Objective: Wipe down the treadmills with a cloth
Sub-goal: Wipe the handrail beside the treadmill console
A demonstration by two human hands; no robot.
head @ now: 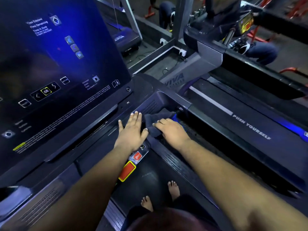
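Right hand [171, 130] lies on top of the dark cloth [156, 120], fingers bent over its bunched near part and pressing it down; whether the thumb is hooked under the fabric cannot be told. Cloth sits on the treadmill console [100, 139] at its right end, just short of the perforated speaker grille [149, 106], with its far edge spilling toward the right corner where the handrail [180, 109] joins. Judgement: the cloth is bunched rather than spread so the palm can drive it into this recessed corner.

Left hand [131, 129] is flat on the console ledge just beside the cloth, fingers straight and spread, holding nothing. Likely a brace, taking body weight while the other arm works the cloth.

Outward from there: red STOP button [137, 155] and the red, yellow-edged safety key [127, 170] sit at the near edge of the console, under the left wrist and forearm. Touchscreen [58, 64] stands tilted up at the left, lit blue, menu text showing. Bare feet [173, 189] stand on the belt [150, 180] below. Neighbouring treadmill [250, 130] to the right carries "PUSH YOURSELF" on its side rail.

Judgement: wiping in progress on the console's right end; nothing shows whether the screen or the next machine has been wiped.
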